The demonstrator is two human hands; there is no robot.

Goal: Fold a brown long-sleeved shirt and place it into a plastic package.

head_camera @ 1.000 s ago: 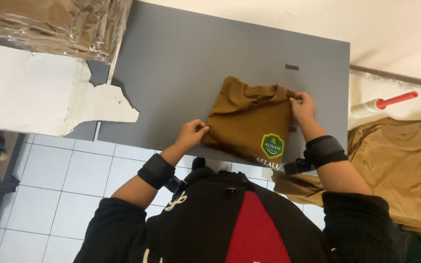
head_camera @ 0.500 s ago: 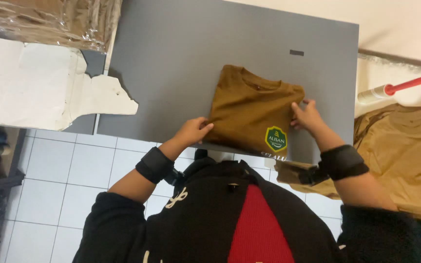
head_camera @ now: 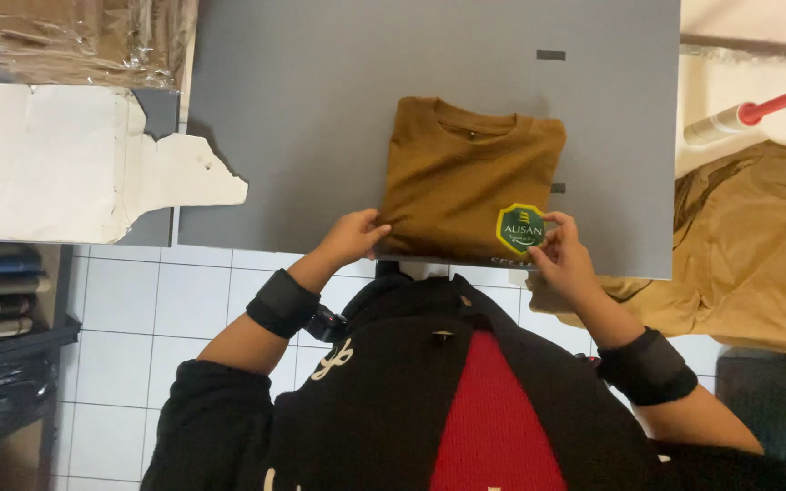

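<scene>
A grey board (head_camera: 338,118) lies over a white tiled floor (head_camera: 166,309), with torn white card (head_camera: 56,164) to its left and a loose heap of brown shirts (head_camera: 757,245) to its right, a red-handled tool (head_camera: 748,111) above them. On the board's near edge sits the folded brown shirt (head_camera: 461,173), collar away from the person, green badge (head_camera: 520,227) at its near right corner; the left hand (head_camera: 352,236) pinches the near left corner, fingers closed on cloth; the right hand (head_camera: 561,255) grips the edge beside the badge. The fold looks finished and squared; next calls for lifting both corners together. Against the earlier frames, the shirt lies flatter and both hands have drawn nearer the body.
</scene>
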